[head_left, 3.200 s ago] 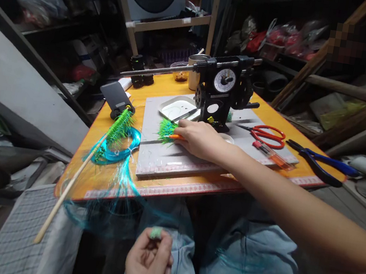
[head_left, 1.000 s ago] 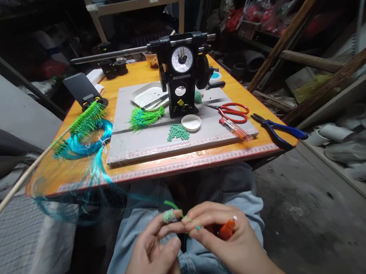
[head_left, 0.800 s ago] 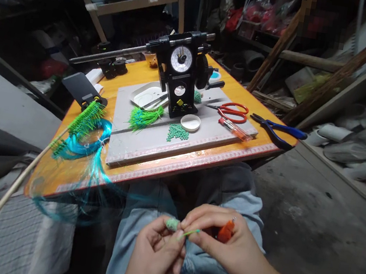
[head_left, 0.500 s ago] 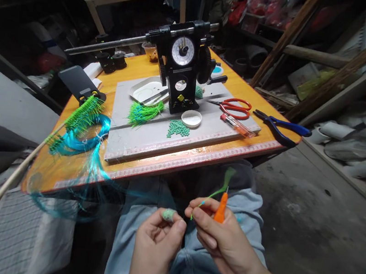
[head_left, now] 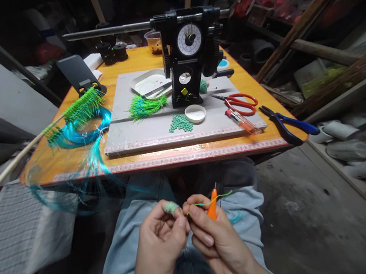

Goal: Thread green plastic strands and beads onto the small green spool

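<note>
Over my lap, my left hand (head_left: pixel 159 240) is closed, pinching a small pale green bead (head_left: pixel 170 207) between thumb and forefinger. My right hand (head_left: pixel 214 237) is closed too: it grips an orange-handled pointed tool (head_left: pixel 213 205) upright and pinches a thin green strand (head_left: pixel 212 200) whose end curls right. The two hands' fingertips meet at the bead. On the orange table (head_left: pixel 119 164) lie a heap of green beads (head_left: pixel 180 123), a bundle of green strands (head_left: pixel 146 105) and a white lid (head_left: pixel 195 113).
A black geared winder with a dial (head_left: pixel 189 54) stands on a grey board (head_left: pixel 156 128). Red scissors (head_left: pixel 240 102), a lighter (head_left: pixel 243 122) and blue pliers (head_left: pixel 289 124) lie at right. A stick with green bristles (head_left: pixel 67 121) and teal fibres (head_left: pixel 81 139) sit at left.
My right hand left the table's green strands and came down to my lap with a strand and the orange tool. It now meets the left hand at the bead.
</note>
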Motion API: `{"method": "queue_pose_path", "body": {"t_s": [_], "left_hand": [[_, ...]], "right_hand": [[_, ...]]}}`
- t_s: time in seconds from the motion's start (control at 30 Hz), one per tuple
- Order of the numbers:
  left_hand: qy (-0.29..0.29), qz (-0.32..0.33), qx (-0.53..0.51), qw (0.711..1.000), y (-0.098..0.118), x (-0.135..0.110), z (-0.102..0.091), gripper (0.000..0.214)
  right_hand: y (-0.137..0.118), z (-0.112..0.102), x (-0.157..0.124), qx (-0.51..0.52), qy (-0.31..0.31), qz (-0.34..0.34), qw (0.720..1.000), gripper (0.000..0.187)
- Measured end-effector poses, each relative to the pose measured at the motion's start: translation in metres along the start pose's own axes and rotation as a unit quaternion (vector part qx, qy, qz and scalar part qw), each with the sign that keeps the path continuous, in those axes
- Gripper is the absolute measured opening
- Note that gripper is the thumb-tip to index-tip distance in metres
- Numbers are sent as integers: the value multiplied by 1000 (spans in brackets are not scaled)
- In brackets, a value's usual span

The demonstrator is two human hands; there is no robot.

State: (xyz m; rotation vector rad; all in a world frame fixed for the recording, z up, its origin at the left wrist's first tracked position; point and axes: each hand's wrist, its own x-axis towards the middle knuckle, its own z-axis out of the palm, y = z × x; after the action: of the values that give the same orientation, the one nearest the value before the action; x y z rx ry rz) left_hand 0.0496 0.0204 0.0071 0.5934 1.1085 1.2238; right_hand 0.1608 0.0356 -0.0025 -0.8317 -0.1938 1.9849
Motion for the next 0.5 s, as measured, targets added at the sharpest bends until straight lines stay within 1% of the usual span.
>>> {"method": "queue_pose_path", "body": {"t_s": [0.1,0.3,0.5], "left_hand": [[-11,3,2,1000,-1,0,1,28],[7,16,-5,1000,-4,0,1,27],[6,19,-13,1000,-4,-1,-1,25]], "right_hand": [[2,1,0,7,-12,0,1000,20],[2,4,0,-8,-21,-7,1000,22],[4,6,2,-13,-14,-12,1000,24]]}}
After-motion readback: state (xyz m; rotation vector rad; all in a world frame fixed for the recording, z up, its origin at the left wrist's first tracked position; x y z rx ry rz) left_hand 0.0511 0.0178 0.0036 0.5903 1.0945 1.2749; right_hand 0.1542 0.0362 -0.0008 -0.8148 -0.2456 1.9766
